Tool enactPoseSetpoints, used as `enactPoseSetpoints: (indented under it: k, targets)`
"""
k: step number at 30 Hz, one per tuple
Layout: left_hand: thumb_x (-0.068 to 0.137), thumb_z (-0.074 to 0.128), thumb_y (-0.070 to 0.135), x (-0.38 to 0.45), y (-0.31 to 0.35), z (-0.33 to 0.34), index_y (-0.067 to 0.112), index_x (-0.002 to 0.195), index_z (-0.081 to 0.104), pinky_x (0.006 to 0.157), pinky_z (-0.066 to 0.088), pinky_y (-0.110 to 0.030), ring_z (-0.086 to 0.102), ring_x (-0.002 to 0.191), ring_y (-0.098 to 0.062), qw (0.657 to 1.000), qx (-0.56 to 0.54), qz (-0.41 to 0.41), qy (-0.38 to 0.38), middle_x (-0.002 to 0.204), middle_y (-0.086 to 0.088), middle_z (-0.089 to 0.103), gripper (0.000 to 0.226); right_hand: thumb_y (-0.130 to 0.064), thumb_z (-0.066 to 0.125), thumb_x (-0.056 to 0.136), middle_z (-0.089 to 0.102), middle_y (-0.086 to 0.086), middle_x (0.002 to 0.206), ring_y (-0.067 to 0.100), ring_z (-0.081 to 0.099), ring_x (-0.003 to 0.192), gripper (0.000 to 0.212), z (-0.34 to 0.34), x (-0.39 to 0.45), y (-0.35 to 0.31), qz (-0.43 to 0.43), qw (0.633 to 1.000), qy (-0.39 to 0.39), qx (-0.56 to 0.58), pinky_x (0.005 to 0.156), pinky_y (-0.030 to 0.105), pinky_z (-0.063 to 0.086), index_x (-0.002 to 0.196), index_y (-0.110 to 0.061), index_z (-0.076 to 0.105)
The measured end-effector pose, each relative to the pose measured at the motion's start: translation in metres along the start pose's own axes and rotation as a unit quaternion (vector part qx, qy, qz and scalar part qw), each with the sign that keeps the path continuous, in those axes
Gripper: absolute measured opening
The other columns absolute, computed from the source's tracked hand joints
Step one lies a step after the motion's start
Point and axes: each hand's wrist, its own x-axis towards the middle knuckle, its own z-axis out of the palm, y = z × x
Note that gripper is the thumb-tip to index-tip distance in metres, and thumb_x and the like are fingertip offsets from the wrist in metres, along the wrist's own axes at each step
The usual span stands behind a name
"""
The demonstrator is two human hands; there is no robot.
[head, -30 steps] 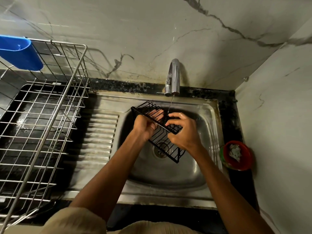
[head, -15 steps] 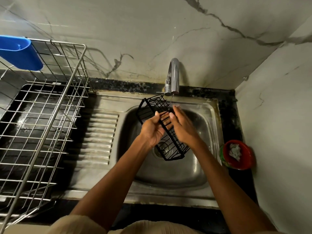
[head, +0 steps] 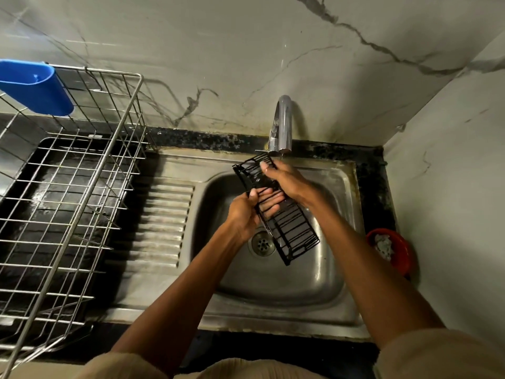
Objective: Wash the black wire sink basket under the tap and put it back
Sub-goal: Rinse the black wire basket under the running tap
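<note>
far left: blue cup hangs on the steel dish rack | my left hand grips the black wire basket mid-length, fingers showing through the wires | basket tilts over the sink, top end beneath the tap | my right hand grips its upper part | far right: red bowl

The black wire sink basket is long, narrow and tilted, held above the sink bowl, its far end just under the tap.
</note>
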Motion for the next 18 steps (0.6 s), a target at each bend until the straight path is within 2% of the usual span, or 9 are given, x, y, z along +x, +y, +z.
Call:
enactPoseSetpoints:
  k: [1, 2, 3, 5, 8, 11, 13, 16, 18]
  targets:
    - [0.112, 0.024, 0.015, 0.002, 0.002, -0.003, 0.003, 0.101, 0.058, 0.070, 0.061, -0.031, 0.077, 0.081, -0.021, 0.999, 0.002, 0.014, 0.038, 0.086, -0.012, 0.078, 0.037, -0.069, 0.046, 0.091, 0.040, 0.003, 0.155, 0.023, 0.039, 0.140, 0.068, 0.004, -0.005, 0.000, -0.015, 1.000, -0.018, -0.012, 0.118, 0.049, 0.027, 0.149, -0.034, 0.040]
    - [0.112, 0.026, 0.016, 0.004, 0.003, -0.006, 0.007, 0.096, 0.056, 0.064, 0.057, -0.028, 0.077, 0.072, -0.016, 0.997, 0.000, 0.028, 0.075, 0.077, -0.006, 0.078, 0.035, -0.065, 0.044, 0.095, 0.018, -0.002, 0.165, 0.019, 0.021, 0.149, 0.072, 0.010, -0.010, 0.002, -0.039, 0.998, -0.029, -0.036, 0.122, 0.047, 0.018, 0.156, -0.036, 0.020]
    - [0.112, 0.027, 0.016, 0.006, 0.005, -0.009, 0.010, 0.093, 0.054, 0.058, 0.053, -0.025, 0.075, 0.064, -0.013, 0.994, -0.007, 0.041, 0.106, 0.070, -0.001, 0.076, 0.034, -0.061, 0.041, 0.098, 0.002, -0.007, 0.166, 0.014, 0.006, 0.152, 0.073, 0.016, -0.015, 0.006, -0.071, 0.994, -0.034, -0.070, 0.124, 0.045, 0.010, 0.158, -0.036, 0.007]
    - [0.112, 0.028, 0.017, 0.011, 0.009, -0.016, 0.013, 0.088, 0.051, 0.047, 0.045, -0.020, 0.071, 0.055, -0.009, 0.987, -0.029, 0.055, 0.151, 0.064, 0.002, 0.073, 0.034, -0.060, 0.031, 0.101, -0.011, -0.015, 0.164, 0.005, -0.009, 0.150, 0.070, 0.022, -0.021, 0.018, -0.126, 0.981, -0.030, -0.144, 0.125, 0.042, 0.002, 0.157, -0.037, -0.003]
    - [0.112, 0.030, 0.015, 0.011, 0.016, -0.030, 0.014, 0.085, 0.048, 0.037, 0.036, -0.013, 0.067, 0.046, -0.005, 0.979, -0.045, 0.055, 0.192, 0.066, 0.000, 0.069, 0.032, -0.062, 0.013, 0.100, -0.017, -0.016, 0.163, 0.005, -0.017, 0.149, 0.062, 0.023, -0.017, 0.040, -0.153, 0.960, -0.002, -0.234, 0.124, 0.047, -0.004, 0.155, -0.041, -0.007]
    - [0.112, 0.030, 0.015, 0.009, 0.011, -0.041, 0.016, 0.082, 0.046, 0.034, 0.031, -0.012, 0.062, 0.041, -0.004, 0.979, -0.040, 0.045, 0.195, 0.049, 0.006, 0.064, 0.034, -0.062, 0.010, 0.101, -0.021, -0.010, 0.162, 0.010, -0.019, 0.149, 0.062, 0.022, -0.011, 0.045, -0.078, 0.970, 0.048, -0.227, 0.124, 0.050, -0.004, 0.155, -0.040, -0.010]
    - [0.112, 0.030, 0.015, 0.008, 0.007, -0.044, 0.016, 0.079, 0.045, 0.034, 0.028, -0.013, 0.059, 0.039, -0.003, 0.980, -0.033, 0.038, 0.191, 0.048, 0.005, 0.063, 0.036, -0.064, 0.008, 0.099, -0.023, -0.006, 0.162, 0.013, -0.019, 0.149, 0.067, 0.033, -0.011, 0.037, -0.050, 0.971, 0.078, -0.221, 0.124, 0.050, -0.003, 0.156, -0.035, -0.012]
    - [0.110, 0.033, 0.017, 0.008, 0.005, -0.050, 0.016, 0.078, 0.047, 0.033, 0.025, -0.015, 0.054, 0.038, -0.004, 0.981, -0.032, 0.023, 0.188, 0.060, 0.000, 0.062, 0.035, -0.065, 0.010, 0.099, -0.023, -0.005, 0.163, 0.009, -0.023, 0.149, 0.074, 0.061, -0.021, 0.022, -0.149, 0.943, 0.092, -0.283, 0.123, 0.040, -0.012, 0.157, -0.025, -0.012]
    - [0.110, 0.033, 0.018, 0.007, 0.008, -0.056, 0.016, 0.077, 0.046, 0.031, 0.021, -0.016, 0.051, 0.037, -0.005, 0.983, -0.031, 0.019, 0.179, 0.067, -0.001, 0.056, 0.035, -0.061, 0.014, 0.101, -0.019, -0.005, 0.164, 0.006, -0.020, 0.149, 0.072, 0.062, -0.023, 0.023, -0.207, 0.919, 0.097, -0.321, 0.122, 0.038, -0.013, 0.157, -0.024, -0.010]
